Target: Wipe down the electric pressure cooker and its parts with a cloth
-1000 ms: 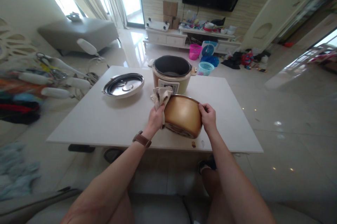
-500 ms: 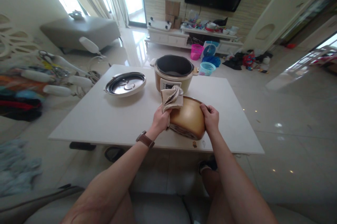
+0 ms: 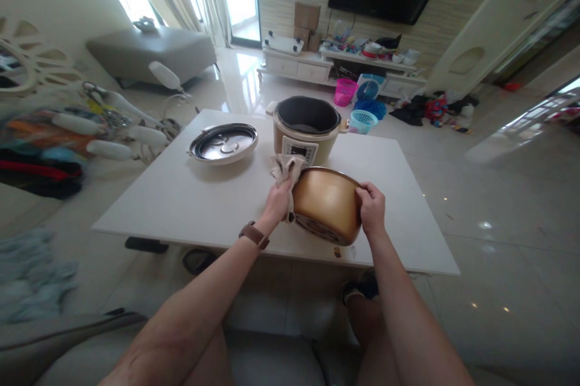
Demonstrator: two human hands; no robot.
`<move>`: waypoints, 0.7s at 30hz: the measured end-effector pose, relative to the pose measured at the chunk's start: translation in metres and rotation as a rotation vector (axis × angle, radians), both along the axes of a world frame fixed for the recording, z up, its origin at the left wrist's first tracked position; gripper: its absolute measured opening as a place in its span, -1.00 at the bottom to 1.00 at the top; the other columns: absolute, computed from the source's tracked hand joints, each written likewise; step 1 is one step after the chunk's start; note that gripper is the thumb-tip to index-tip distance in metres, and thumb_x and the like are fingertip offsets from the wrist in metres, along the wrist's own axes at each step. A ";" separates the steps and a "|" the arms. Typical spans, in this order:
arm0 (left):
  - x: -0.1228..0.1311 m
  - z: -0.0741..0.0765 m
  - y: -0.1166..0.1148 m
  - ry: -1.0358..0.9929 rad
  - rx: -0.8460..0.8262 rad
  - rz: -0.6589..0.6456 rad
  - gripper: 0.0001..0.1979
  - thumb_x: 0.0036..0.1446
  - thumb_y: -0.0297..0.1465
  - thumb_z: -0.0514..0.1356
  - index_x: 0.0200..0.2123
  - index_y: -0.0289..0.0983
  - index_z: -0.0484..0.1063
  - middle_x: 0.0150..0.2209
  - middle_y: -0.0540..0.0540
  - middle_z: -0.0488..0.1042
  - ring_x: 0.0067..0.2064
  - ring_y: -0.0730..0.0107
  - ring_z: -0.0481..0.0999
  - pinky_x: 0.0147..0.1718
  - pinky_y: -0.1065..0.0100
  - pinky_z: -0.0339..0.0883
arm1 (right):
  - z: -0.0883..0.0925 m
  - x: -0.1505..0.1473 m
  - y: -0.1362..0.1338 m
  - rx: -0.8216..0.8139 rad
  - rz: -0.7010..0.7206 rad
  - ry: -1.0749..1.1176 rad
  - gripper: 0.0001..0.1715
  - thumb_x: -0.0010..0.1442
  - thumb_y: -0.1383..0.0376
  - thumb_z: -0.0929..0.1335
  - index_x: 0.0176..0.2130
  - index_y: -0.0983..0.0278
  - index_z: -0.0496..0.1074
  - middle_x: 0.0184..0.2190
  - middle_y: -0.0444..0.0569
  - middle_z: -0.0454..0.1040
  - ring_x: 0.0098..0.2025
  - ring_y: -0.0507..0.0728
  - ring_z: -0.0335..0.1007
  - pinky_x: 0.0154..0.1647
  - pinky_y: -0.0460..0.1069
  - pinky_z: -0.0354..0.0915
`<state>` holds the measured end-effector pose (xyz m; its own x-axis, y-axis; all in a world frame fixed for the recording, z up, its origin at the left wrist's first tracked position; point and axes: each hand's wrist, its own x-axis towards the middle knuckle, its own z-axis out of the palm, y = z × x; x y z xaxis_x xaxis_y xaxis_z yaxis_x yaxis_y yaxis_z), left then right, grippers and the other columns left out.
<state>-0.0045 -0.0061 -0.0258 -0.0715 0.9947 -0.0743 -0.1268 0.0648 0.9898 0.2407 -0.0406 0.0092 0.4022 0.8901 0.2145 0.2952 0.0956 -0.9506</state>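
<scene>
A gold-coloured inner pot [image 3: 324,203] lies tilted on its side over the near edge of the white table [image 3: 190,193], its bottom towards me. My left hand [image 3: 277,202] is closed on a beige cloth [image 3: 286,168] and presses it against the pot's left side. My right hand [image 3: 372,209] grips the pot's right rim. Just behind the pot stands the beige rice cooker body [image 3: 307,129], open, with its dark inside showing.
The cooker's lid [image 3: 223,143] lies upside down on the table's left part. White-handled tools and coloured items [image 3: 90,132] are piled to the left. A TV cabinet [image 3: 339,63], baskets [image 3: 357,105] and clutter stand on the floor behind.
My left hand slid the cloth over the pot's upper left side and back down to its left edge. The view shifted slightly; the pot stays in my right hand.
</scene>
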 end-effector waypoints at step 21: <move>-0.014 -0.006 0.021 -0.230 -0.414 -0.032 -0.58 0.19 -0.21 0.20 -0.03 -0.35 0.64 -0.04 -0.30 0.72 0.06 -0.12 0.69 0.14 -0.06 0.52 | -0.039 -0.004 0.004 -0.017 -0.059 0.147 -0.19 -0.02 -0.40 0.48 -0.57 0.16 0.16 -0.60 -0.26 0.10 -0.50 0.00 -0.04 -0.51 -0.04 -0.01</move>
